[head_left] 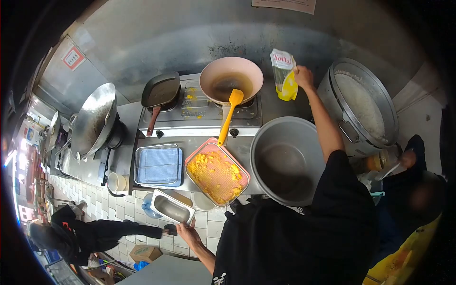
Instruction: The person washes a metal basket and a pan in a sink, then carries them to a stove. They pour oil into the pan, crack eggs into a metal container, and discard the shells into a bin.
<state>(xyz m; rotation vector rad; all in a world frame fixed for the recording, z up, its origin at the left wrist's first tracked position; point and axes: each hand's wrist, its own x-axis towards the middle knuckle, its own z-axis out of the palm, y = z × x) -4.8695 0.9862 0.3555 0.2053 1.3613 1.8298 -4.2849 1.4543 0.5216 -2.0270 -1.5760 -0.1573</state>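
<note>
In my left hand (188,232) is a rectangular stainless steel food pan (172,207), gripped by its edge over the tiled floor. My right hand (303,76) holds an oil pouch (283,76) with a yellow lower part, at the back of the counter. Left of the pouch, a pink frying pan (231,64) with brown liquid rests on the gas stove (199,114). An orange spatula (229,115) leans across this pan's rim. A pink-lined tray (242,176) of yellow scrambled-egg-like pieces lies in front, its near corner close to the food pan.
A big grey pot (257,156) stands before me, and a large rice-filled pot (338,102) is at the right. A square dark pan (160,90), a wok (107,102) and a blue tray with wire rack (158,164) sit leftward. One person is at left, another at right.
</note>
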